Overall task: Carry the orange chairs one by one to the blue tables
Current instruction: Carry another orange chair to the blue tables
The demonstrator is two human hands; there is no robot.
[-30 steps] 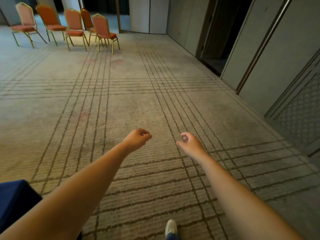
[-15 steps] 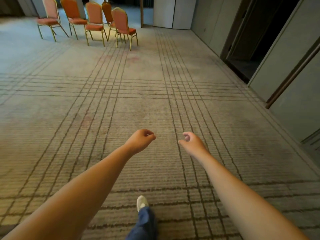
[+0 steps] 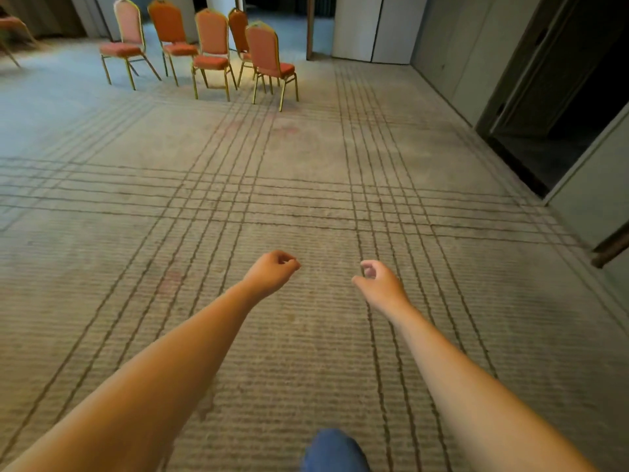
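Head view

1. The left hand (image 3: 272, 271) is extended forward over the beige carpet with dark grid lines (image 3: 306, 172). Its fingers are curled tightly into the palm and it holds nothing.
2. The right hand (image 3: 383, 284) is extended forward beside the left hand, with a clear gap between the two. Its fingers are loosely curled, the thumb points toward the left hand, and it holds nothing.
3. Both forearms are bare and run from the lower corners of the frame toward the centre.
4. The orange upholstered chairs with gold metal frames (image 3: 212, 39) stand as a group of five on the carpet at the far upper left, well apart from both hands. All five stand upright on their legs.
5. The nearest chair (image 3: 267, 51) is at the right end of the group, with its back turned toward the camera.
6. A further chair of the same kind (image 3: 10, 23) is cut off by the left edge of the frame.
7. Grey wall panels (image 3: 452, 46) run along the right side of the room, broken by a dark open doorway (image 3: 571, 107).
8. A blue denim trouser leg (image 3: 335, 451) shows at the bottom edge, between the forearms.
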